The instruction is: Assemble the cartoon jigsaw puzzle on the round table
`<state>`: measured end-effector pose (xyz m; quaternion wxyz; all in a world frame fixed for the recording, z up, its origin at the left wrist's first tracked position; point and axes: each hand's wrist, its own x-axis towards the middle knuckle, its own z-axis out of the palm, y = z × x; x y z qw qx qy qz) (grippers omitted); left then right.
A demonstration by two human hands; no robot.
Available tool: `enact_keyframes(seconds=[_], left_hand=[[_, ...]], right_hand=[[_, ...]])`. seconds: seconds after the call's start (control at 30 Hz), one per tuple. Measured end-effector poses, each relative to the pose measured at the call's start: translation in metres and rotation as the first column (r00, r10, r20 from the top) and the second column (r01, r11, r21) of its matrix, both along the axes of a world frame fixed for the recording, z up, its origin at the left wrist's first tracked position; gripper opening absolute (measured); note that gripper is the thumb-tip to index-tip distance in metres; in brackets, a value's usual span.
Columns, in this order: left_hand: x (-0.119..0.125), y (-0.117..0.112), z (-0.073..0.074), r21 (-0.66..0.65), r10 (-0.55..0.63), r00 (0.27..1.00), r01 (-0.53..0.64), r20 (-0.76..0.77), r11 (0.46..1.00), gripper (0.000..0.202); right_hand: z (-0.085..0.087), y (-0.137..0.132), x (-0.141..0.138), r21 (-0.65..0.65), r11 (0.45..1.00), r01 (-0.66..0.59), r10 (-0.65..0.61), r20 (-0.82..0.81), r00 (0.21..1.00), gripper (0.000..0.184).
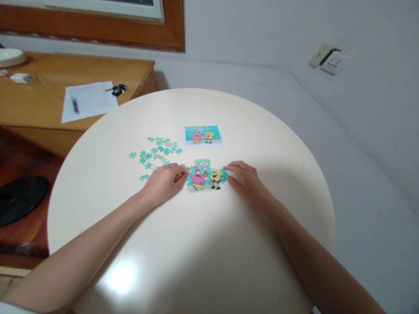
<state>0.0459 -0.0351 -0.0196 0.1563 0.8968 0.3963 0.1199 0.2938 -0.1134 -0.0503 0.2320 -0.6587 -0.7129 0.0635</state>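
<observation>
1. The partly built puzzle (206, 176) lies flat near the middle of the round cream table (268, 131), its cartoon figures facing the person.
2. The left hand (165, 181) rests on the table at 9 o'clock of the puzzle. Its fingers are curled in narrow and the fingertips touch the puzzle's left edge. I cannot tell whether they pinch a piece.
3. The right hand (245, 179) sits at 3 o'clock of it, palm down. Its fingers are loosely spread and gently bent, with the tips on the right edge, and they hold nothing.
4. Loose teal pieces (157, 150) are scattered at 10 o'clock of the puzzle, just beyond the left hand.
5. A small reference picture (202, 135) lies at 12 o'clock, near but apart.
6. At 10 o'clock of the table stands a wooden desk (39, 100), with a sheet of paper (88, 101) and keys (118, 89) on it.
</observation>
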Motion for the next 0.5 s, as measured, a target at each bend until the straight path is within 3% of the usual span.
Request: enact_keyframes(seconds=[0.5], left_hand=[[-0.0001, -0.0010, 0.0026, 0.017, 0.046, 0.998, -0.045, -0.041, 0.999, 0.019]], right_hand=[[0.0013, -0.0001, -0.0002, -0.003, 1.000, 0.000, 0.000, -0.002, 1.000, 0.029]])
